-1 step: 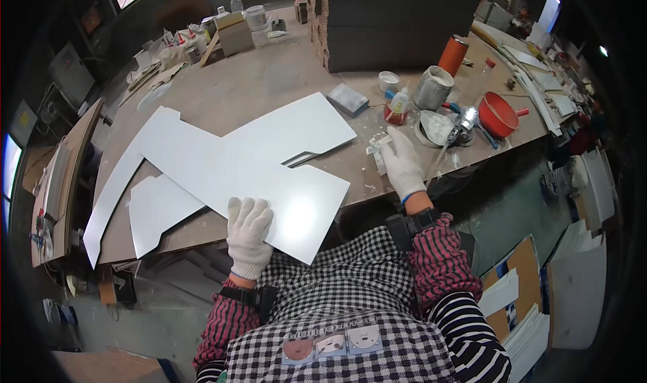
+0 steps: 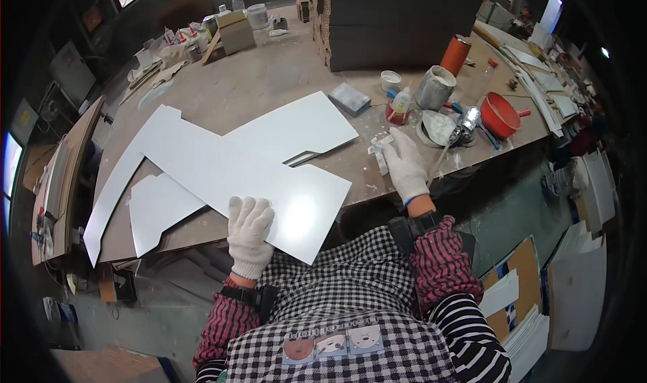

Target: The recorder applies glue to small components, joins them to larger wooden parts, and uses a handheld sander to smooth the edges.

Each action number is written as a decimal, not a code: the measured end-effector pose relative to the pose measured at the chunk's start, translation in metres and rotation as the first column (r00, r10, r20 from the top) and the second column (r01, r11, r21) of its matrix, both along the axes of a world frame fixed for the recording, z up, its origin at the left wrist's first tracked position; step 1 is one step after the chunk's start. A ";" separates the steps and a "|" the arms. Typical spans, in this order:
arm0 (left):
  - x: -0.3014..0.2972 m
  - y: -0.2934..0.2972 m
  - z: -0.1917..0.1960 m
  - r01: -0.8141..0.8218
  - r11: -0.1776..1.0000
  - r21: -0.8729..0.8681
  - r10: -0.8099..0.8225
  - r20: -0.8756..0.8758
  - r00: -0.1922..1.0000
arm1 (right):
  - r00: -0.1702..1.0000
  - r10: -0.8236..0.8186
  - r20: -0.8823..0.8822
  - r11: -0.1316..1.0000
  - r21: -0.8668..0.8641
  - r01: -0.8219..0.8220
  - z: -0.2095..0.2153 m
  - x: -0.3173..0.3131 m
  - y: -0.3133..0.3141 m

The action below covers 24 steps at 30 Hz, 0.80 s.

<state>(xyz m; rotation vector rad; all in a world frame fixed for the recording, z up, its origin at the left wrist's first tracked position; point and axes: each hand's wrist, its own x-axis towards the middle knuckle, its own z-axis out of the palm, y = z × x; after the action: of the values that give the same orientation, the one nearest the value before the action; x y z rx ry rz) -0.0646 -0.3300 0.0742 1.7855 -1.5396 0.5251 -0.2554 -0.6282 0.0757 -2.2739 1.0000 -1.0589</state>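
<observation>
My left hand (image 2: 249, 231), in a white glove, lies flat on the near edge of a large white cut panel (image 2: 222, 171) that juts out over the front of the workbench (image 2: 269, 80). A second white panel (image 2: 296, 123) lies partly under it, and a smaller white offcut (image 2: 158, 204) lies to its left. My right hand (image 2: 409, 164), also gloved, grips a small white piece (image 2: 377, 150) at the bench's front edge, to the right of the panels. Just beyond it are a glue bottle (image 2: 399, 107) and a dish of white paste (image 2: 437, 127).
On the bench's right end stand a metal can (image 2: 435, 86), a red bowl (image 2: 500, 117), an orange cylinder (image 2: 455, 54), a white cup (image 2: 389, 80) and a small grey box (image 2: 350, 99). A dark stack of boards (image 2: 397, 19) fills the back. White sheets (image 2: 573, 289) lean at the right.
</observation>
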 end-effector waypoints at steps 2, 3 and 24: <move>-0.001 0.001 -0.002 -0.007 1.000 -0.008 0.007 -0.003 1.000 | 1.000 0.002 -0.004 1.000 0.013 -0.002 -0.004 -0.005 0.014; -0.001 0.002 -0.001 -0.016 1.000 -0.007 0.016 0.009 1.000 | 0.997 0.079 -0.006 0.969 0.233 -0.075 -0.006 -0.009 0.021; 0.001 -0.003 0.002 0.018 1.000 -0.016 -0.017 0.029 0.999 | 0.867 0.442 -0.229 0.897 0.097 -0.432 0.004 -0.003 0.044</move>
<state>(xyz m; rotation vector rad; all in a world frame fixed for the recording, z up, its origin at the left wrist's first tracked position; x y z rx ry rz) -0.0635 -0.3334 0.0760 1.7579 -1.5652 0.5552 -0.2581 -0.5841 0.0797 -2.4724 0.5343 -0.5684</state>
